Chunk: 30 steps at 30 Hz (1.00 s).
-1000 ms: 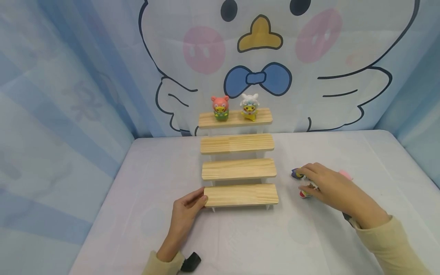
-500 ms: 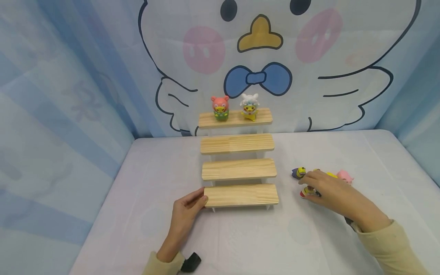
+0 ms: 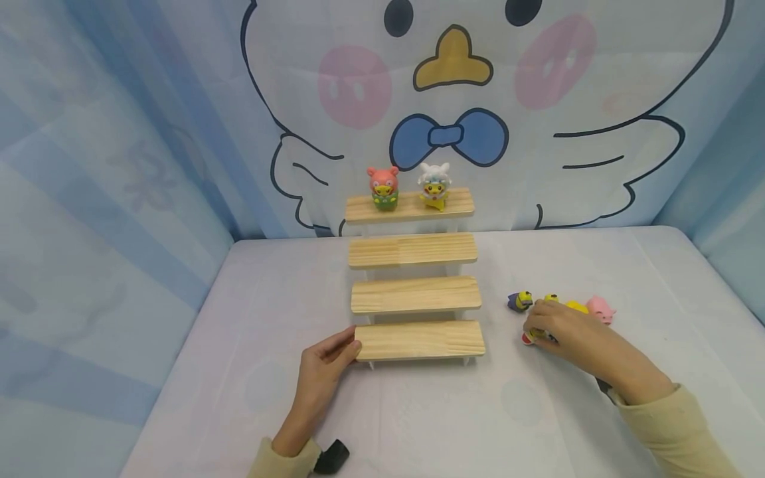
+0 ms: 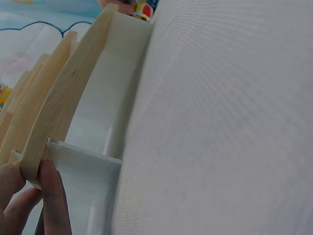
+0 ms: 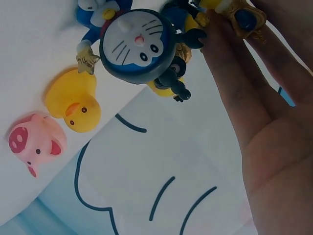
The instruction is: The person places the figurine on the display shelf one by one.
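Note:
My left hand [image 3: 325,372] pinches the left end of the lowest board of a four-step wooden display stand [image 3: 418,340]; in the left wrist view, the fingers [image 4: 54,196] lie on both faces of that board. To the stand's right, my right hand [image 3: 576,338] has its thumb and fingers around a small red, white and yellow figurine [image 3: 528,338], low over the table. A blue-and-yellow figurine [image 3: 519,301] lies just beyond the fingertips. In the right wrist view, a round-headed blue-and-white cat figurine [image 5: 139,46] is beside the hand; my hand hides it from the head view.
On the top board stand a pink-hooded figurine [image 3: 383,188] and a white-hooded figurine [image 3: 434,186]. A yellow rubber duck [image 5: 73,100] and a pink pig toy [image 3: 600,310] lie beyond my right hand. A printed cloth backdrop [image 3: 454,133] rises behind the white-covered table [image 3: 263,292].
My right hand's fingers have drawn back from the blue-and-yellow figurine and closed around the red-and-white one, uncovering the duck and pig. My left hand stays on the stand.

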### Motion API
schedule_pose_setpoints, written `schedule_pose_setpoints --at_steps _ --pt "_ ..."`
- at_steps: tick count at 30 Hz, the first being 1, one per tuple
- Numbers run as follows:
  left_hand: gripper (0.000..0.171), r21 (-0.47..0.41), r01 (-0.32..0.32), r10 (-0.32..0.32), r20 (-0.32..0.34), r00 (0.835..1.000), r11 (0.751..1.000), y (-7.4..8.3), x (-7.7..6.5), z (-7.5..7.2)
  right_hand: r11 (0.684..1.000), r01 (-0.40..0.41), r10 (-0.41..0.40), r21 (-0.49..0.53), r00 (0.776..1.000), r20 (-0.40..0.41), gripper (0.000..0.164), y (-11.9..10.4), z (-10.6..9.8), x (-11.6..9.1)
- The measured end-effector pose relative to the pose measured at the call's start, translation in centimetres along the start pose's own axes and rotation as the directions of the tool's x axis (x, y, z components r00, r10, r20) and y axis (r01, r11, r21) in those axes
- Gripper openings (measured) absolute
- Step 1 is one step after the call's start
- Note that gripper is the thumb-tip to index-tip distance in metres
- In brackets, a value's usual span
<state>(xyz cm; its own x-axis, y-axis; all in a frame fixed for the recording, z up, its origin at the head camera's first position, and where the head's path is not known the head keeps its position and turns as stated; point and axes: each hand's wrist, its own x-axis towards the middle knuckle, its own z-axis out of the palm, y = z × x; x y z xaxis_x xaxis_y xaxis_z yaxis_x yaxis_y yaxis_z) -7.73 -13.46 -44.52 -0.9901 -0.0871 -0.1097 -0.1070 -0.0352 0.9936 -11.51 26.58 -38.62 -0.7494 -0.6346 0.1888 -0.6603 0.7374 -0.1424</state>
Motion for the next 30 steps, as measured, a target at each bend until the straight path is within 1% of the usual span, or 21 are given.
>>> schedule_pose_setpoints --at_steps 5,14,16,22,30 --pt "0.040 0.007 0.000 0.000 -0.002 1.000 1.000 0.00 0.00 0.03 1.000 0.016 -0.016 -0.017 1.000 0.012 0.019 0.17 0.18 0.00" --pt "0.040 0.014 0.000 0.000 -0.003 1.000 1.000 0.00 -0.01 0.08 1.000 -0.025 0.025 -0.006 0.999 0.039 0.018 -0.09 0.05 -0.02" --pt "0.040 0.013 0.000 0.000 -0.005 1.000 1.000 -0.01 -0.01 0.08 1.000 -0.017 0.018 -0.007 1.000 0.024 0.018 -0.12 0.06 -0.02" --pt "0.040 0.020 -0.005 0.006 -0.004 1.000 1.000 0.00 -0.02 0.05 0.998 0.062 -0.061 0.003 0.995 -0.075 0.022 0.02 0.11 0.13" --pt "0.041 0.021 -0.008 0.008 -0.001 1.000 1.000 0.04 -0.04 0.02 0.996 0.086 -0.087 -0.016 0.990 -0.112 0.026 -0.42 -0.47 0.64"
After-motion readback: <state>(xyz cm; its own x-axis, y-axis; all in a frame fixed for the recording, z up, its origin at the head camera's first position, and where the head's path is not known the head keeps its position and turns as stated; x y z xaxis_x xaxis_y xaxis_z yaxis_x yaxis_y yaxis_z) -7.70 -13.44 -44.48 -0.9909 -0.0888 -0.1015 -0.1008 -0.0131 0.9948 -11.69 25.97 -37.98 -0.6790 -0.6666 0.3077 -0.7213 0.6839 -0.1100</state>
